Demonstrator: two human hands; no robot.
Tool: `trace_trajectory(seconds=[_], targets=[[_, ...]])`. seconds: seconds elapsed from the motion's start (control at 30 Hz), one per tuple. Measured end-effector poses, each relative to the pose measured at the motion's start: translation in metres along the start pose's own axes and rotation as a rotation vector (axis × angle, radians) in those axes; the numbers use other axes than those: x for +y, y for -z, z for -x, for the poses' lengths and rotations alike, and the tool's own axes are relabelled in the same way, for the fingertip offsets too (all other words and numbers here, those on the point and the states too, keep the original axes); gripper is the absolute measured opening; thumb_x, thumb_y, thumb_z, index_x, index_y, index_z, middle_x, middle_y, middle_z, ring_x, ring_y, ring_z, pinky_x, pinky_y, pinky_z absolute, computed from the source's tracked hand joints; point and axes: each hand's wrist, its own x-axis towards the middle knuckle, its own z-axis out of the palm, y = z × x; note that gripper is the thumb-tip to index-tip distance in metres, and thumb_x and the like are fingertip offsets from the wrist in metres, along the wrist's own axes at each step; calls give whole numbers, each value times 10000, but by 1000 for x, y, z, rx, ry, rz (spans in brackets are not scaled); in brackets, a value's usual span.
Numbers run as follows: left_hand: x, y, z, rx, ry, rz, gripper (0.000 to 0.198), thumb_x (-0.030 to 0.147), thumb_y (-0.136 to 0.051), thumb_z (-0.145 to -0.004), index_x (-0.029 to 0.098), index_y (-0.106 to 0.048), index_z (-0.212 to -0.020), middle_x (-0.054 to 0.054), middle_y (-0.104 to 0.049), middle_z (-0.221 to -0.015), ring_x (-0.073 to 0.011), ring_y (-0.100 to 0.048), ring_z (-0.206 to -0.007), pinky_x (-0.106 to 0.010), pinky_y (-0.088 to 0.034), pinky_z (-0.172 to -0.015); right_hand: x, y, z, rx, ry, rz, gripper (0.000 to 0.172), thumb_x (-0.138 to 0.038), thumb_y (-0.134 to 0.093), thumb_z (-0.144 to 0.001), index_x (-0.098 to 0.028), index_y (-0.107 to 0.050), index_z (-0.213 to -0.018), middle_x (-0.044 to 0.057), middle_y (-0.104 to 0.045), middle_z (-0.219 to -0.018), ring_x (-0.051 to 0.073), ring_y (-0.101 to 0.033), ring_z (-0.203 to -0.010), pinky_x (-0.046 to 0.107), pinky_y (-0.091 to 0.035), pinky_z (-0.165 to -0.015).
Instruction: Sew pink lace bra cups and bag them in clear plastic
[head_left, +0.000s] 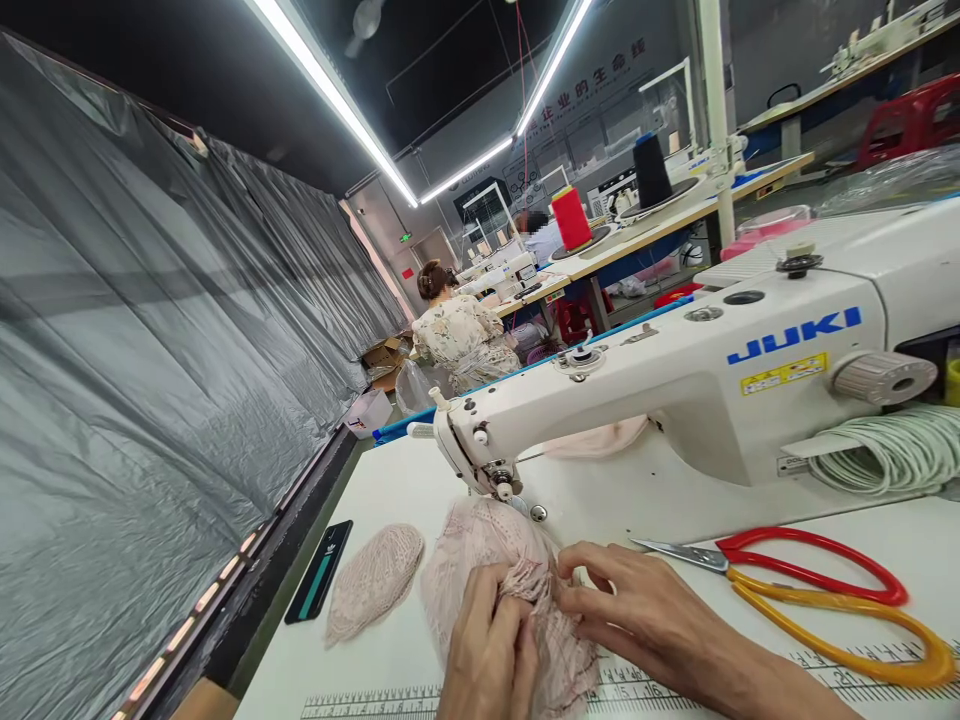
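Both hands work at the near edge of the white sewing table (675,500). The left hand (487,650) comes up from the bottom of the view with its back to the camera, fingers curled tight and pinching a bunched fold of the pink lace piece (487,560). The right hand (637,610) reaches in from the lower right, wrist low on the table, fingers bent and closed on the same fold just beside the left hand, so the 2 hands nearly touch over the fabric. The lace piece lies on the table between the hands and the needle area of the machine, its far edge under the presser foot (504,490).

Printed ruler marks (375,705) run along the table's near edge. Left of the lace piece lies 1 separate pink lace cup (375,580), and beyond that a dark phone (319,570) near the table's left edge. To the right of the right hand lie scissors (810,590) with red and yellow handles, blades pointing at the hands.

Behind stands a white JUKI sewing machine (712,380), with a coil of white cord (892,450) at its right. Farther back a red thread cone (571,217) and a black thread cone (651,170) stand on another table, and a seated person (457,335) works with their back turned. Grey plastic sheeting (150,350) hangs along the left.
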Motion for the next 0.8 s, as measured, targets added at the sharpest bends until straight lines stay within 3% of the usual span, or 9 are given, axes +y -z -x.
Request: trace_trajectory(seconds=[0.17,0.3,0.5,0.6,0.7,0.8], targets=[[0,-4,3,-5,-20,1,192,81,-340,-887,175,-502,-927,-96,-513,-1017,-177,-534,-902,-295,-473,-775,-4,-13,-4,42,9,30,248,-152,-342,-943,-202,-545,-811,25,-581,-835,132,-472,-646,257,-322,-582],[-2,-7,6,2,-29,-44,88,156,-450,-876,176,-499,-946,-114,-501,-1091,-218,-518,-969,-335,-475,-797,-8,-11,-15,47,25,12,342,-222,-284,-980,-200,-554,-773,16,-558,-725,136,-451,-586,261,-315,-545],[-3,-6,4,64,1,-27,215,32,-317,-872,183,-469,-894,-80,-513,-995,-170,-526,-906,-284,-465,-757,-1,0,-7,57,-6,-50,196,-178,-351,-971,-199,-533,-901,22,-592,-885,103,-537,-758,203,-382,-658],[0,-2,1,7,-29,-52,229,66,-322,-874,186,-516,-890,-87,-482,-1038,-180,-511,-913,-283,-463,-732,4,3,4,18,24,-9,97,-179,-474,-921,-237,-552,-919,9,-609,-950,128,-523,-765,243,-353,-652],[2,-2,0,-43,-46,-80,251,86,-337,-871,196,-562,-859,-81,-449,-1109,-193,-500,-960,-278,-466,-727,3,1,9,8,69,46,170,-132,-471,-903,-251,-571,-973,19,-625,-990,155,-496,-738,287,-306,-636],[3,-3,0,-20,-36,-64,318,54,-319,-857,207,-572,-976,-88,-457,-1117,-195,-508,-990,-289,-475,-768,1,-3,4,6,81,48,225,-80,-415,-908,-227,-562,-993,16,-633,-924,150,-473,-709,287,-289,-624]])
